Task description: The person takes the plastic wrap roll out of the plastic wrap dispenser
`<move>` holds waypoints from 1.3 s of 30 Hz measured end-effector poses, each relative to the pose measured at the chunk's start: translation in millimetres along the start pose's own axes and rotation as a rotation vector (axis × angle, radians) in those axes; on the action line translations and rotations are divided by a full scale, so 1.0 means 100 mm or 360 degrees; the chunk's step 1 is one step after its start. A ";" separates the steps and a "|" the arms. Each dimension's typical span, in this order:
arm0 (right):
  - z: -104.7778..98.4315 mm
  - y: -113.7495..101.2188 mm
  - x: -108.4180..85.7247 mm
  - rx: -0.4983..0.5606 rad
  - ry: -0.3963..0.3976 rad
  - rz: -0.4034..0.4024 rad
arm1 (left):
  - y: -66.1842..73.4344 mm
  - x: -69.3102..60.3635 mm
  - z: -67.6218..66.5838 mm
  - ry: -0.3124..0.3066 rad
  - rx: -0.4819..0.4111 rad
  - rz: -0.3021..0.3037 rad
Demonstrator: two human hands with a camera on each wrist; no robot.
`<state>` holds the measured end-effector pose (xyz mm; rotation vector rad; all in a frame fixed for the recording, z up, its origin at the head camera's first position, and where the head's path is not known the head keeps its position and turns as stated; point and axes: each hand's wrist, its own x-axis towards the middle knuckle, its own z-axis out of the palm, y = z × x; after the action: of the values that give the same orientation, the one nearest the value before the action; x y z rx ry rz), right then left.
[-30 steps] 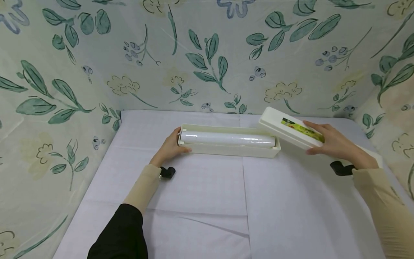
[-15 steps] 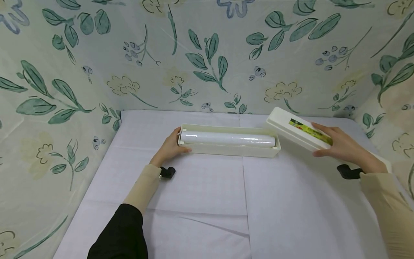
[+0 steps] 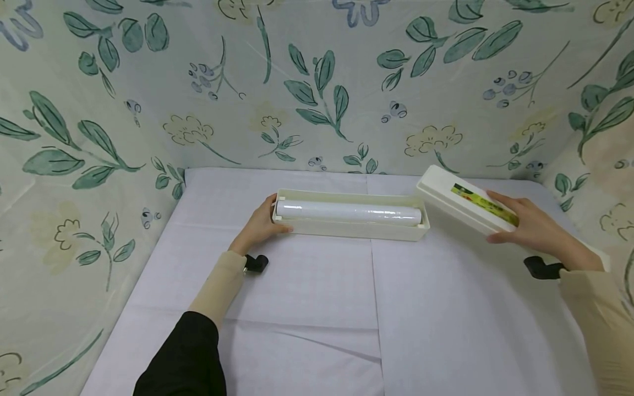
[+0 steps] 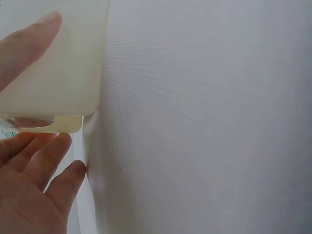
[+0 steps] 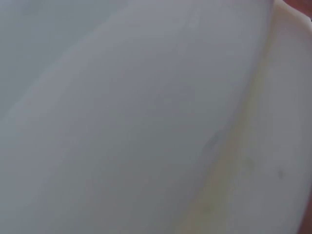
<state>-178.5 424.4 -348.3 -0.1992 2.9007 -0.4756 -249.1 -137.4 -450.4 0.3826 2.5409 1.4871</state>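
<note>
A long cream-white box (image 3: 346, 229) lies on the table in the head view, its top off. Inside it sits a shiny white roll that looks like cling film (image 3: 346, 212). My left hand (image 3: 258, 225) grips the box's left end, thumb on the near side. In the left wrist view, the thumb (image 4: 29, 51) lies against the box end (image 4: 63, 78) and the other fingers are at its opposite side. My right hand (image 3: 537, 228) holds the white lid (image 3: 438, 187), with its yellow-green label (image 3: 482, 204), tilted right of the box. The lid (image 5: 273, 122) fills part of the blurred right wrist view.
White cloth (image 3: 307, 297) with creases covers the table. A leaf-and-flower patterned curtain (image 3: 317, 110) hangs behind and along both sides. Each wrist carries a black camera mount, like the left one (image 3: 256, 264).
My right hand has carried the lid to the right and slightly toward me, farther from the box. The left hand and the box have stayed in place.
</note>
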 end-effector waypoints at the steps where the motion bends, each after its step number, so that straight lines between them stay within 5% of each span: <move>1: 0.00 0.01 0.00 0.0000 -0.0001 0.0010 | 0.00 0.00 0.00 0.0000 0.0000 -0.0001; 39: 0.06 0.21 -0.21 0.0010 0.0011 0.0123 | 0.02 0.00 0.00 0.0000 0.0025 0.0003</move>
<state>-159.4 445.8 -356.9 -0.0847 2.9005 -0.4732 -248.6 -136.7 -448.4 0.3874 2.5542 1.4686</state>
